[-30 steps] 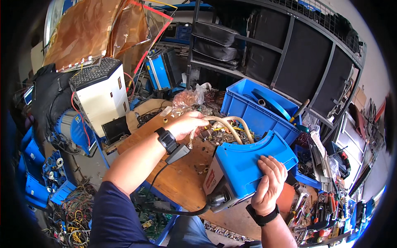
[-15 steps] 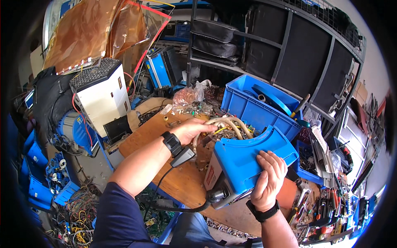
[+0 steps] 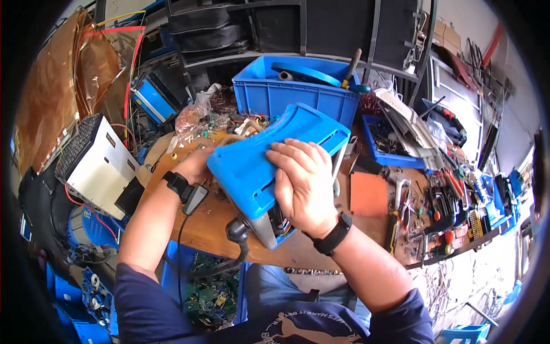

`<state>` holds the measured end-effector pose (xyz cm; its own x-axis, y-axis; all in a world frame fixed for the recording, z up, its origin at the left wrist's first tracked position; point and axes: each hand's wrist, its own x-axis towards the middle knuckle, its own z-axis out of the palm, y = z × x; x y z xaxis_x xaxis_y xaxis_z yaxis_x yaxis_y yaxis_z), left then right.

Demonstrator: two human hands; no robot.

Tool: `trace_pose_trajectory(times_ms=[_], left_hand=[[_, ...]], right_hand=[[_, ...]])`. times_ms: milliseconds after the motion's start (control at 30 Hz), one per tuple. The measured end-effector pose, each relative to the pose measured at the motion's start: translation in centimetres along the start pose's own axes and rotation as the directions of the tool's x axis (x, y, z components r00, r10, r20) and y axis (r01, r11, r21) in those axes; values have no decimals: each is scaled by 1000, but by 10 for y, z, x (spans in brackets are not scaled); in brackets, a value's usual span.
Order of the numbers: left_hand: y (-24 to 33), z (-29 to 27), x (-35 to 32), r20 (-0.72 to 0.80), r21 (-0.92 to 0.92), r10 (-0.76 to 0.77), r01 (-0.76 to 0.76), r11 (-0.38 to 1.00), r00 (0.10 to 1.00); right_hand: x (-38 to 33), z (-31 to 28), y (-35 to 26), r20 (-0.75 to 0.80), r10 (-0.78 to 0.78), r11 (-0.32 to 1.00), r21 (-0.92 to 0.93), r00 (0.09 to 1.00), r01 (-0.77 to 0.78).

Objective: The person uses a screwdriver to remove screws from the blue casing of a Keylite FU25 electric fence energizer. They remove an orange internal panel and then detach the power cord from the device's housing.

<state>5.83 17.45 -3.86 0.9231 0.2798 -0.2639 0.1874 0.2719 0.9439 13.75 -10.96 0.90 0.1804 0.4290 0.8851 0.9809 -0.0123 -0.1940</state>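
Observation:
A boxy machine housing (image 3: pixel 275 155) with a blue, curved-edge cover and paler sides stands tilted on the wooden table (image 3: pixel 204 221). My right hand (image 3: pixel 303 183) grips the cover at its right side, fingers across the top and thumb pressed near the front edge. At its far left corner is my left hand (image 3: pixel 195 165); its fingers are hidden behind the cover. Beige hoses (image 3: pixel 229 139) show partly behind the housing. From its lower front, a thick black cable (image 3: pixel 238 246) leaves a round black fitting (image 3: pixel 236 229).
A blue crate (image 3: pixel 295 97) with a blue ring and handled tools stands behind. Pliers, a hammer (image 3: pixel 396 182) and clamps crowd the right side beside an orange-brown pad (image 3: pixel 368 195). A blue bin of green circuit boards (image 3: pixel 212 292) sits below the table edge. A white cabinet (image 3: pixel 106 160) stands left.
The view has swung to the right. The housing has turned, showing more of its cover. My left hand has moved from the hoses to the housing's left corner; my right hand has shifted farther onto the cover.

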Motion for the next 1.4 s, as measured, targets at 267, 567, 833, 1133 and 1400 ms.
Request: trace_pose_trajectory(times_ms=[267,567,833,1133,1400], left_hand=[[6,-10,-72,-109,801,421,-171,573,901],[-69,2,-172,-343,489,268,-72,869,900],[-25,56,-157,-280,513,469,-283,810,838],[23,86,-107,-265,589,534,-304,749,803],[30,79,-76,-240,290,356,-284,914,903]], right_hand=[[0,-7,4,-28,-7,1000,-5,1000,7],[16,-34,9,103,48,956,284,994,-76],[-1,-111,65,65,518,783,365,853,-503],[-58,-110,74,203,688,587,410,697,-699],[-25,-65,88,179,811,403,519,557,-754]])
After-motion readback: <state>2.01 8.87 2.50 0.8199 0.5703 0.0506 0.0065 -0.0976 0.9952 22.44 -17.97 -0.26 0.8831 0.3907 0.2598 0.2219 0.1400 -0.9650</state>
